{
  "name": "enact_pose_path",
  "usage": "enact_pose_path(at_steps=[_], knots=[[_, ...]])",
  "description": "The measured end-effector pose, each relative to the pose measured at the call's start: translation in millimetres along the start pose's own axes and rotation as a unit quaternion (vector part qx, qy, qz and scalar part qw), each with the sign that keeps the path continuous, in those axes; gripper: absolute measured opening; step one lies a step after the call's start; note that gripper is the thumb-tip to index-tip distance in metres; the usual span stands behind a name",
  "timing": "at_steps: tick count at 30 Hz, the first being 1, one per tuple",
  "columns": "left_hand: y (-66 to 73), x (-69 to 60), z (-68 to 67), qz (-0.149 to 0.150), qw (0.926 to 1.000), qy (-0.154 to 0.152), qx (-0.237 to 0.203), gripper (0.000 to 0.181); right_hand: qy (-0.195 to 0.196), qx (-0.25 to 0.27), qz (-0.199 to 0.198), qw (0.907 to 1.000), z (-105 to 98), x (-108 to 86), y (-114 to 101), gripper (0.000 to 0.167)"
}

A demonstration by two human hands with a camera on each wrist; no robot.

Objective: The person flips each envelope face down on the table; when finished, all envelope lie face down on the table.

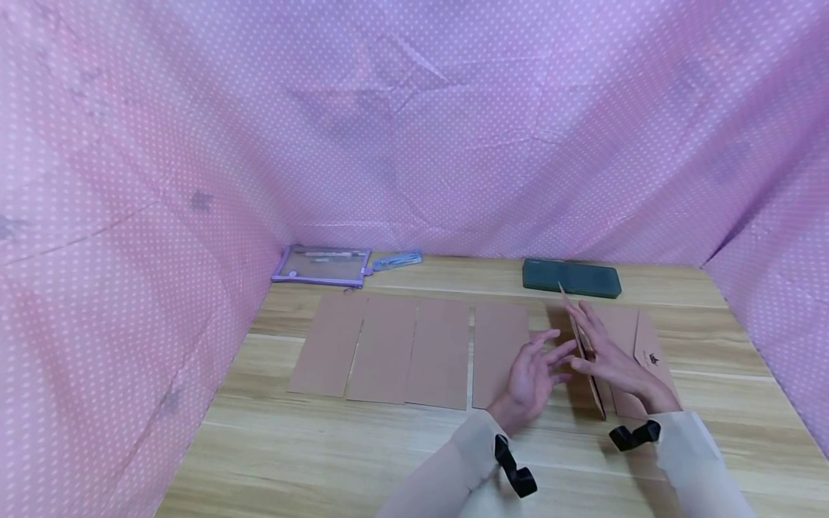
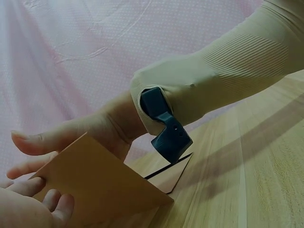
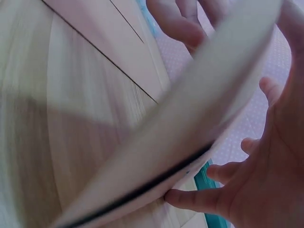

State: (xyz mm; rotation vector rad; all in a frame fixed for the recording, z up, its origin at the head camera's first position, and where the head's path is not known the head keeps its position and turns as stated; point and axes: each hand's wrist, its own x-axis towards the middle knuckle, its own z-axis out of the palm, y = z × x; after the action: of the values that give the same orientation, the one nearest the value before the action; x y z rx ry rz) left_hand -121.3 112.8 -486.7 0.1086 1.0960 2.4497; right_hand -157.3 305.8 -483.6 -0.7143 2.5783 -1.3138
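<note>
A brown kraft paper envelope (image 1: 594,387) stands on edge, tilted, between the two hands. My left hand (image 1: 532,374) is on its left side, palm turned toward it, with fingers spread and loosely bent. On the other side, my right hand (image 1: 609,363) touches the envelope with nearly straight fingers; the right wrist view shows fingertips (image 3: 178,198) against its lower edge. In the left wrist view the envelope (image 2: 102,185) hides part of the left hand (image 2: 90,135). More brown envelopes (image 1: 624,334) lie flat under the right hand, one flap carrying a dark printed mark.
Several brown paper pieces (image 1: 439,352) lie flat in a row left of the hands. Behind them are a purple-edged mesh pouch (image 1: 327,267) and a small blue item (image 1: 397,260). A dark green case (image 1: 570,278) lies at the back right. Pink dotted cloth (image 1: 414,144) surrounds the wooden table (image 1: 291,460).
</note>
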Motion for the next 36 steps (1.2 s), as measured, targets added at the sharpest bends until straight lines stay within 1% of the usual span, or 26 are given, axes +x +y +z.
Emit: enact_pose_path(at_steps=[5,12,20,24,26,31,33,36], knots=[[-1.0,1.3,3.9,-0.004,0.9997,-0.014,0.018,0.058,0.007,0.017,0.000,0.9998,1,-0.6,0,0.089],[0.0,1.9,7.7,-0.009,0.9993,-0.021,0.030,0.057,0.019,0.057,0.006,0.9982,4,-3.6,1,0.083],[-0.7,4.5,8.9,-0.011,0.9982,-0.041,0.043,0.059,0.032,0.126,0.016,0.9913,6,-6.3,0,0.076],[-1.4,3.2,8.3,-0.020,0.9972,-0.049,0.053,0.059,0.041,0.141,0.017,0.9891,6,-8.6,3,0.073],[-3.3,2.6,7.0,-0.032,0.9970,-0.041,0.058,0.058,0.047,0.147,0.013,0.9879,6,-9.2,4,0.072],[-11.5,3.1,1.6,-0.061,0.9960,-0.007,0.064,0.058,0.055,0.171,0.005,0.9837,4,-11.5,6,0.071],[-15.2,3.3,-0.7,-0.069,0.9952,0.003,0.069,0.060,0.054,0.176,0.006,0.9829,2,-13.3,5,0.072],[-20.7,2.7,-3.9,-0.075,0.9939,0.015,0.079,0.060,0.053,0.169,0.009,0.9841,-1,-16.7,3,0.072]])
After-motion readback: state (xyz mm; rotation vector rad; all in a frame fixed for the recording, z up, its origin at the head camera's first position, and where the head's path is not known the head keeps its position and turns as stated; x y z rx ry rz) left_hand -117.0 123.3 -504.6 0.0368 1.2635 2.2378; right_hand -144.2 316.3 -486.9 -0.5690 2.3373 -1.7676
